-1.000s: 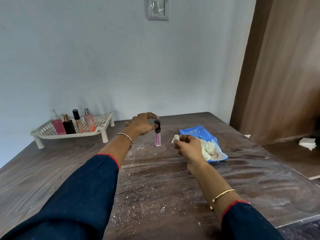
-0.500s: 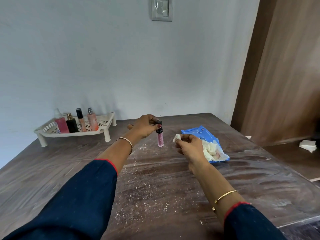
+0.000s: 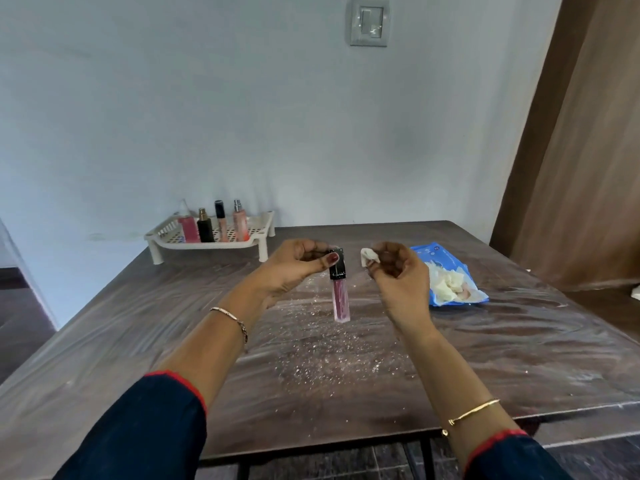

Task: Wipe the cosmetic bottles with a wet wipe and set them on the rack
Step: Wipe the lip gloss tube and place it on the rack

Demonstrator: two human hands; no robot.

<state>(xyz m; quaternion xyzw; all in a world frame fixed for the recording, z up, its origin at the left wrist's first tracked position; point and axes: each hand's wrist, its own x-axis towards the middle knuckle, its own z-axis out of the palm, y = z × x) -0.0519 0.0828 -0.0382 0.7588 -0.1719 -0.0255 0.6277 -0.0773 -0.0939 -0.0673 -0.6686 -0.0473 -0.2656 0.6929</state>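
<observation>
Dusty brown table [image 3: 519, 358], cream rack [image 3: 207, 242] at far left carrying four upright bottles, left hand [image 3: 294, 268] pinching black cap of pink lip-gloss tube [image 3: 339, 289] hanging upright above tabletop, right hand [image 3: 398, 271] curled around crumpled wet wipe [image 3: 369, 257] just beside tube.

Both arms wear dark navy sleeves edged with a narrow red band at the cuff, pushed up so the forearms are bare. Below the left hand [image 3: 294, 268], around the wrist, sits a thin chain-like bracelet [image 3: 231, 318] in a pale gold tone with small links. Well below the right hand [image 3: 398, 275], close to the sleeve edge, a slim plain gold bangle [image 3: 474, 412] circles the forearm. The left thumbnail [image 3: 333, 258] is painted a dark red.
</observation>
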